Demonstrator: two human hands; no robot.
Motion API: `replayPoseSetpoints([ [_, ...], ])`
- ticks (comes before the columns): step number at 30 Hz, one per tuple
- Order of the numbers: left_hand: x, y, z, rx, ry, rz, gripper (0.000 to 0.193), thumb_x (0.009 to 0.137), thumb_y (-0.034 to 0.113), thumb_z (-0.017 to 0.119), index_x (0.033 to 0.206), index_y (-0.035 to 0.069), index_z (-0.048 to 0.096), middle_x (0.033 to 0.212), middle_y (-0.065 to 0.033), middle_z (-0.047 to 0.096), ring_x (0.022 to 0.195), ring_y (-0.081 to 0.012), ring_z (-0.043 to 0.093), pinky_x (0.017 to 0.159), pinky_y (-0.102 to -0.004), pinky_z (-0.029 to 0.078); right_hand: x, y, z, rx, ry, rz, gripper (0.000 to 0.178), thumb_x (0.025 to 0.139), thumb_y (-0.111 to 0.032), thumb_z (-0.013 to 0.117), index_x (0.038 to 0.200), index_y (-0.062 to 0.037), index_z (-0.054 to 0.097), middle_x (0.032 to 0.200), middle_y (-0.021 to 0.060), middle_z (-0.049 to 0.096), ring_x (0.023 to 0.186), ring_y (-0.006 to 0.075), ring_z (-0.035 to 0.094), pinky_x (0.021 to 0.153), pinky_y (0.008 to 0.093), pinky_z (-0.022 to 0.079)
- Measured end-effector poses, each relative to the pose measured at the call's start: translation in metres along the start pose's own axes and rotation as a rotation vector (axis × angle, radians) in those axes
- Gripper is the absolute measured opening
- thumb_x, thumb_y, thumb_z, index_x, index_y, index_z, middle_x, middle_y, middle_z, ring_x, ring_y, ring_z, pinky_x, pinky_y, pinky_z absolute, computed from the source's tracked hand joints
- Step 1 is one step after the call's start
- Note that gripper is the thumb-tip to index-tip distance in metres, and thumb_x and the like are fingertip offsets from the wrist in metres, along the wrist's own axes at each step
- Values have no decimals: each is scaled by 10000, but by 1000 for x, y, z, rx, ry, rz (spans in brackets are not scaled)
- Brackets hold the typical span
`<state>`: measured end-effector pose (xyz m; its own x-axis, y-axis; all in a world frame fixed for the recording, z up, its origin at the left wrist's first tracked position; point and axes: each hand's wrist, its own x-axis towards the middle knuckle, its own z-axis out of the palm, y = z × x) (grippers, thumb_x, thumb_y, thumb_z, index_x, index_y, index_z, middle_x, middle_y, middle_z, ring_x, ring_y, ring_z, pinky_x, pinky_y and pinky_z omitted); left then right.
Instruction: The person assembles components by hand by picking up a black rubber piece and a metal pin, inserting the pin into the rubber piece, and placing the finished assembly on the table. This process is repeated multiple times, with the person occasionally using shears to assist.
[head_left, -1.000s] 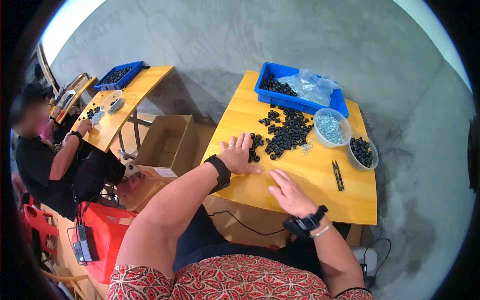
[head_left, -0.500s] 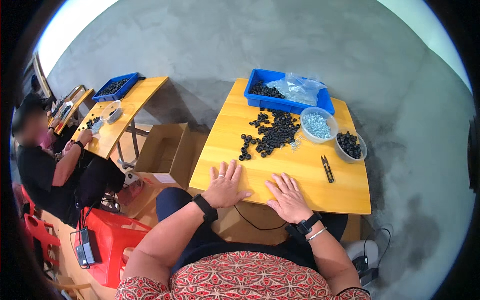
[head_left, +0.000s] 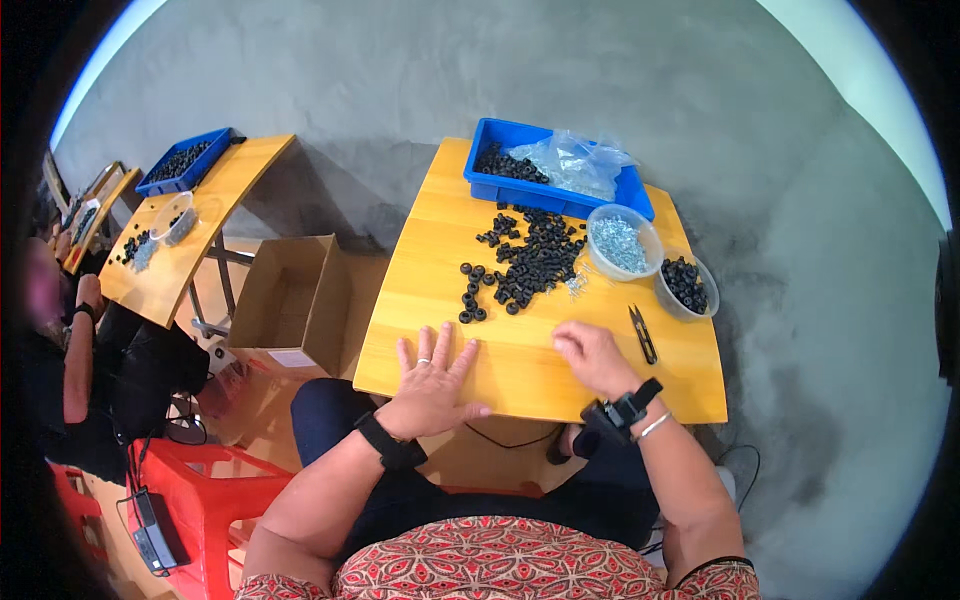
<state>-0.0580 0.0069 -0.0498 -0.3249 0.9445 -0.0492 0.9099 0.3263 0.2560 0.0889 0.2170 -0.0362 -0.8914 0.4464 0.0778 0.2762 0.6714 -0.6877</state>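
My left hand [head_left: 430, 395] rests palm down on the near edge of the yellow wooden table [head_left: 510, 372], fingers spread, a ring on one finger. My right hand [head_left: 597, 358] has its fingers curled in over the tabletop, and nothing shows in it. Just right of it lies a pair of black-handled thread snips [head_left: 643, 335]. Beyond both hands spreads a pile of small black round parts [head_left: 540, 255]; several lie loose at its left. A few thin silvery pins [head_left: 576, 284] lie at the pile's right edge.
A clear tub [head_left: 608, 271] of silvery pins and another tub [head_left: 679, 312] of black parts stand at the right. Behind is a blue tray [head_left: 520, 193] with black parts and a plastic bag [head_left: 582, 165]. Left are a cardboard box [head_left: 325, 320], a red stool [head_left: 190, 500] and a person at another table.
My right hand has lifted from lying flat and curled its fingers, moving slightly right and away from me. My left hand stays flat with fingers more spread. The view has shifted a little.
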Motion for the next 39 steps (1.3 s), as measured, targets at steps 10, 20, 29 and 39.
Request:
replayPoseSetpoints([
  [10, 21, 38, -10, -1278, -157, -79, 459, 786, 226, 641, 1139, -35, 507, 1034, -230, 568, 980, -245, 555, 834, -275, 429, 78, 8, -9, -506, 36, 5, 143, 779, -153, 576, 800, -18, 535, 730, 190, 590, 736, 364, 573, 645, 450, 443],
  [20, 79, 29, -7, -622, 436, -20, 259, 733, 110, 637, 923, -59, 592, 721, -217, 597, 652, -302, 600, 602, -344, 480, 82, 0, -9, -578, -27, 37, 167, 780, -152, 562, 826, 3, 522, 757, 202, 597, 763, 365, 580, 679, 447, 454],
  [29, 119, 33, -9, -241, 192, 13, 87, 680, 40, 578, 739, -24, 577, 721, -214, 596, 729, -343, 598, 661, -397, 483, 46, -5, -14, -459, -10, -32, 103, 762, -100, 512, 750, 1, 530, 724, 207, 589, 726, 371, 574, 647, 449, 451],
  [39, 100, 27, -7, -407, 281, -34, 298, 697, 34, 579, 977, -52, 525, 746, -246, 585, 752, -367, 589, 663, -408, 478, 10, 13, -11, -214, 54, 22, 72, 754, -89, 506, 773, -24, 531, 725, 162, 603, 695, 348, 581, 628, 429, 455],
])
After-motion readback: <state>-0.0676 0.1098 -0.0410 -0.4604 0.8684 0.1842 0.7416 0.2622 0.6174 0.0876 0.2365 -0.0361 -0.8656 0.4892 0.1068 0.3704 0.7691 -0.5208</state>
